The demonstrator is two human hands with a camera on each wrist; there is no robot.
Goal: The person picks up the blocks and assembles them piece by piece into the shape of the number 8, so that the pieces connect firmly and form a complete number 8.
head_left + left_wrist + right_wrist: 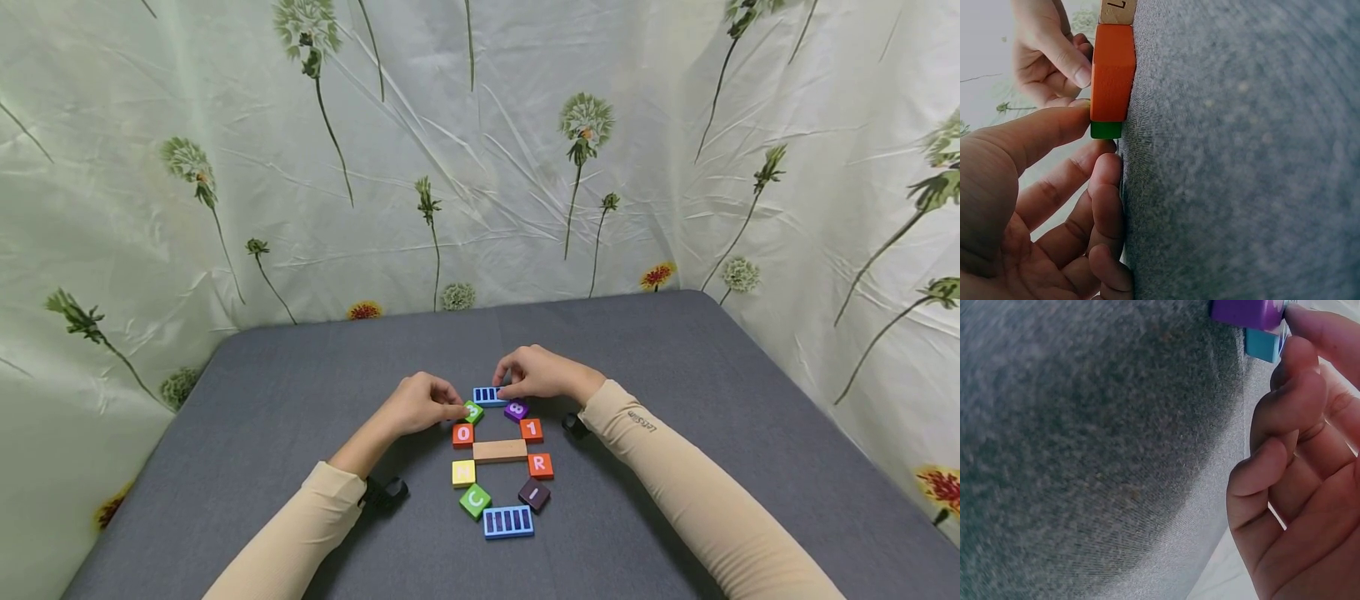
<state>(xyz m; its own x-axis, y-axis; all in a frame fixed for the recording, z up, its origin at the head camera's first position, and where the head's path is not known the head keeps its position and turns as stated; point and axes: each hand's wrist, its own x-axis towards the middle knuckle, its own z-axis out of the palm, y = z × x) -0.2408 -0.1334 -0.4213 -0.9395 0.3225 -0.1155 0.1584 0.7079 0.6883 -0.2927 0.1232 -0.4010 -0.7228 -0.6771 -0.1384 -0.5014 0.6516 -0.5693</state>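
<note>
Small blocks form a ring on the grey cloth. At its upper left, my left hand [423, 404] pinches a green block marked 3 [473, 412] between thumb and fingers; in the left wrist view an orange block [1112, 72] hides most of that green block [1105, 130]. Across from it, my right hand [546, 372] holds the right end of a blue barred block [485, 397] at the ring's far side, thumb in front and fingers behind. Just below that thumb lies a purple block marked 8 [516, 410]. In the right wrist view, the blue block [1261, 345] shows beneath the purple one [1249, 311].
Nearer me lie orange blocks 0 [462, 436] and 1 [532, 430], a plain wooden bar [500, 451], yellow N [463, 473], orange R [540, 466], green C [475, 501], a dark block [534, 494] and another blue barred block [508, 522]. A flowered curtain [510, 208] hangs behind the table.
</note>
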